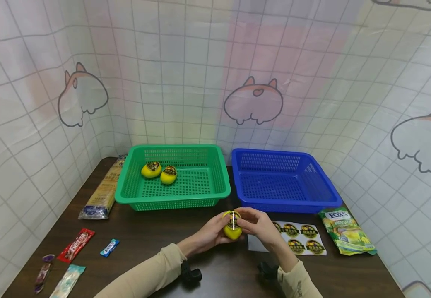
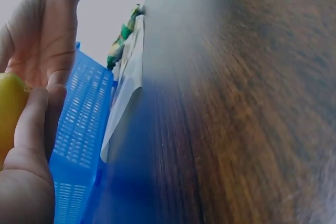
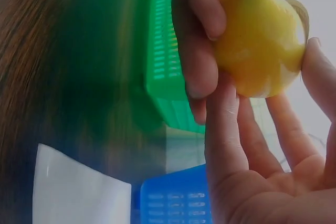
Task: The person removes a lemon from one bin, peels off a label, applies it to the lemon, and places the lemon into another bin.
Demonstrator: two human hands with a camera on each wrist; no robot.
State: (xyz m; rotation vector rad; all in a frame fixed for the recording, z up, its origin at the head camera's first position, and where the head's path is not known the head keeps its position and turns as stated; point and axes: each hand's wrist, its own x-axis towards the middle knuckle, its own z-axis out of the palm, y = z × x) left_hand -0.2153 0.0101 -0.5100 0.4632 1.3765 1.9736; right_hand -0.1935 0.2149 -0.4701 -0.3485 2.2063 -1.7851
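Note:
Between both hands, above the table, is a yellow lemon (image 1: 232, 232) with a round black-and-gold sticker (image 1: 233, 219) on its face. My left hand (image 1: 210, 234) grips it from the left side, thumb near the sticker. From the right, my right hand (image 1: 261, 227) holds the same lemon, its thumb at the sticker's edge. The right wrist view shows the lemon (image 3: 260, 43) in the fingers of both hands, with the sticker's edge standing off its side. A white sheet of round stickers (image 1: 306, 238) lies partly beneath my right hand.
A green basket (image 1: 174, 203) holds two stickered lemons (image 1: 168, 175). Right of it stands a blue basket (image 1: 290, 205). A green FOX'S candy bag (image 1: 345, 231) lies at far right. On the left lie a long brown package (image 1: 105, 190), a red wrapper (image 1: 76, 245) and several smaller wrapped sweets.

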